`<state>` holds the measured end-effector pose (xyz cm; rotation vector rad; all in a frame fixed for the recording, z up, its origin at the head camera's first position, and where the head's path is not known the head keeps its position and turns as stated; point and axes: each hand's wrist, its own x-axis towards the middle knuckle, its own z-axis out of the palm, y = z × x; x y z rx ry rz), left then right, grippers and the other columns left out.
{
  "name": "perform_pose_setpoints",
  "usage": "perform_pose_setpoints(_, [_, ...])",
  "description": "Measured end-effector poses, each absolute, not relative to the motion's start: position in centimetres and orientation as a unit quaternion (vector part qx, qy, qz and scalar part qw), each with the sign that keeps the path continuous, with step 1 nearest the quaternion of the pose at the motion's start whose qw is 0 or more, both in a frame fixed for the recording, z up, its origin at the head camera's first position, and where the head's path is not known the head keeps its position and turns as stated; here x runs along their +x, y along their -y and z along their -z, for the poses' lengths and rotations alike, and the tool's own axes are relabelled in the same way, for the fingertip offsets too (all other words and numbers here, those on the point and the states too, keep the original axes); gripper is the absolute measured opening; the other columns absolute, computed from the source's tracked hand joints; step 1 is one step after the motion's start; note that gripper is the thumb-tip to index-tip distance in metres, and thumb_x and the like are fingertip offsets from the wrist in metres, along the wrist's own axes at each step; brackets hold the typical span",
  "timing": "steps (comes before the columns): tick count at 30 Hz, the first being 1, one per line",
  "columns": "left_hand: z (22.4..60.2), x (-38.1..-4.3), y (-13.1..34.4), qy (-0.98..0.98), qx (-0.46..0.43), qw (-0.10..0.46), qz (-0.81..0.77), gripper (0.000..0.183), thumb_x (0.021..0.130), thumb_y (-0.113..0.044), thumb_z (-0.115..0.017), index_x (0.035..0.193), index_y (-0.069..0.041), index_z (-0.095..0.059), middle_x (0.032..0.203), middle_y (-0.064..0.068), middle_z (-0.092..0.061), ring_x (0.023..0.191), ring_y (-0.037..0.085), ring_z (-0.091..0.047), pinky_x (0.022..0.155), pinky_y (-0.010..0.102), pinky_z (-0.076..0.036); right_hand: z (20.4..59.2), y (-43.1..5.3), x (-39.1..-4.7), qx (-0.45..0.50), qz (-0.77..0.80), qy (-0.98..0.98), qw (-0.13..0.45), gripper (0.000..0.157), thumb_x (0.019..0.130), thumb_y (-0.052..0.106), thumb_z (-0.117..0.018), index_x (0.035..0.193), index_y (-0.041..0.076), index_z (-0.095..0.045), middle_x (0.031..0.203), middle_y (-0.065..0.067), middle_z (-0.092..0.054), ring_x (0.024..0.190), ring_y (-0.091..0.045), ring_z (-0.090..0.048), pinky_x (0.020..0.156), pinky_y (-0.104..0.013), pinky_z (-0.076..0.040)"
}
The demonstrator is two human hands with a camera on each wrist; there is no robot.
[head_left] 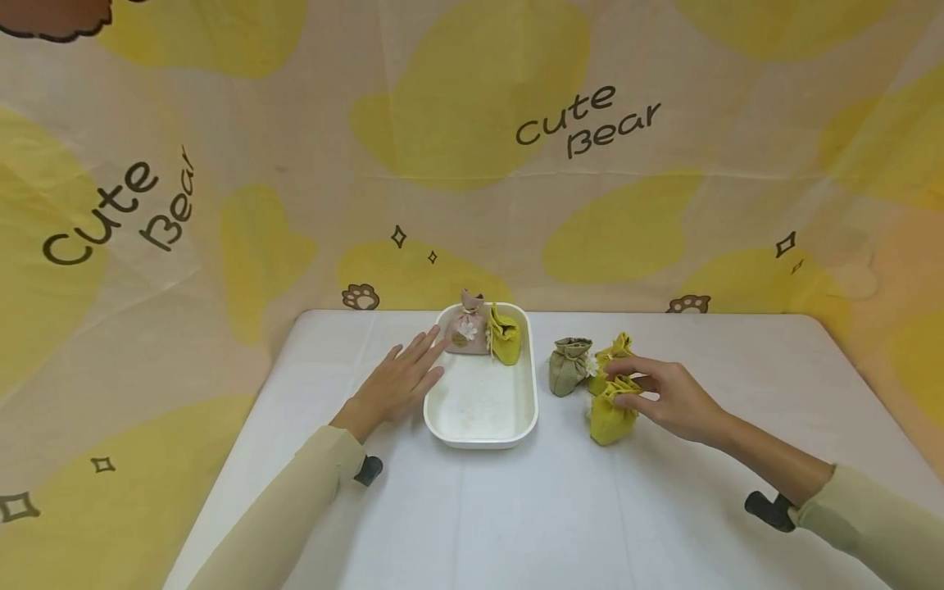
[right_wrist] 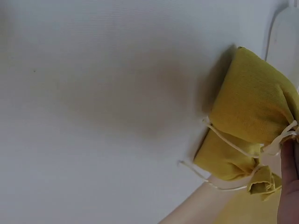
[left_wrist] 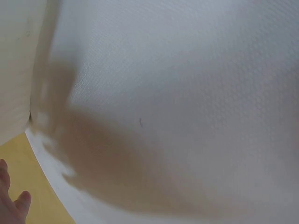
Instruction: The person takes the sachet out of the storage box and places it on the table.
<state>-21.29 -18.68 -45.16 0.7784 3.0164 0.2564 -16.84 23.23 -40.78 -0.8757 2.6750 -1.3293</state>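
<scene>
My right hand (head_left: 674, 401) pinches the gathered neck of the front yellow drawstring pouch (head_left: 610, 422), thumb below and fingers above. In the right wrist view this yellow pouch (right_wrist: 254, 100) trails a pale cord beside the fingertips. Just behind it stands a second yellow pouch (head_left: 601, 360), partly covered by the fingers. A grey-green pouch (head_left: 568, 373) with a white flower is to their left. My left hand (head_left: 398, 381), fingers spread and straight, is at the left rim of a white tray (head_left: 479, 422); whether it touches the rim I cannot tell.
At the tray's far end, a pink pouch (head_left: 475, 340) with a white flower and a yellow pouch (head_left: 505, 338) sit side by side. A white cloth (head_left: 516, 516) covers the table. Behind its far edge hangs a yellow patterned curtain (head_left: 472, 213).
</scene>
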Motion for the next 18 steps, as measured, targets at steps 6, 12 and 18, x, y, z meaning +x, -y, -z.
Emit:
perform_pose_setpoints(6, [45.1, -21.3, 18.6, -0.966, 0.245, 0.010, -0.083, 0.055, 0.099, -0.048, -0.017, 0.149, -0.026, -0.014, 0.155, -0.004, -0.001, 0.141, 0.020, -0.008, 0.110, 0.053, -0.016, 41.4, -23.7, -17.0, -0.287, 0.409, -0.866, -0.008, 0.038, 0.077, 0.010, -0.074, 0.113, 0.011, -0.061, 0.107, -0.004, -0.065, 0.102, -0.016, -0.060, 0.086, -0.025, -0.050])
perform_pose_setpoints(12, [45.1, -21.3, 18.6, -0.967, 0.242, 0.012, -0.078, 0.056, 0.098, -0.050, -0.015, 0.149, -0.027, -0.012, 0.155, -0.005, 0.001, 0.141, 0.019, -0.007, 0.110, 0.052, -0.016, 40.9, -23.1, -17.2, -0.289, 0.387, -0.875, -0.020, 0.040, 0.077, 0.019, -0.076, 0.113, 0.014, -0.061, 0.102, 0.003, -0.066, 0.099, -0.014, -0.061, 0.087, -0.021, -0.048])
perform_pose_setpoints(18, [45.3, -21.3, 18.6, -0.967, 0.242, 0.011, -0.079, 0.056, 0.098, -0.050, -0.015, 0.149, -0.026, -0.012, 0.155, -0.004, 0.000, 0.141, 0.021, -0.007, 0.110, 0.053, -0.015, 40.1, -21.6, -17.7, -0.306, 0.396, -0.866, -0.016, 0.042, 0.077, 0.017, -0.076, 0.115, 0.007, -0.060, 0.105, -0.001, -0.066, 0.096, -0.020, -0.063, 0.083, -0.037, -0.052])
